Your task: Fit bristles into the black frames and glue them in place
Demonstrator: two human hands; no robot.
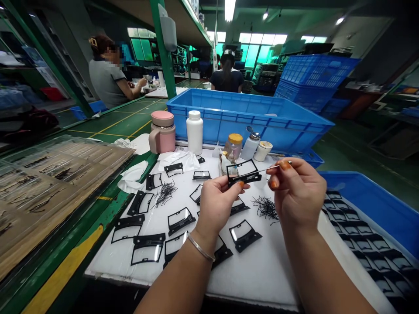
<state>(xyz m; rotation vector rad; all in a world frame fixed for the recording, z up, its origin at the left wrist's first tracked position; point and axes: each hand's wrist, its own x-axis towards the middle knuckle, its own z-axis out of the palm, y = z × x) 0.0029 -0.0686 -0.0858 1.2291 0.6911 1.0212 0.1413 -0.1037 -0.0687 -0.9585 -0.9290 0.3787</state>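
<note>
My left hand (218,200) is closed on a small black plastic frame (244,178) with a clear window, holding it tilted above the white work surface (262,270). Pinched in the fingers of my right hand (296,187) is a thin metal tool (274,167), its tip at the right side of the frame; I cannot tell whether they touch. Several similar black frames lie around and below my hands, one (245,235) just under them. Two piles of short black strands rest on the surface, one pile (266,208) beside my right hand and another pile (166,194) to the left.
Behind the hands stand a pink mug (165,135), a white bottle (194,133), a yellow-lidded jar (234,146) and a pump bottle (250,146). A large blue crate (248,122) is beyond. At right, a blue bin (376,196) holds rows of frames. Two people sit farther back.
</note>
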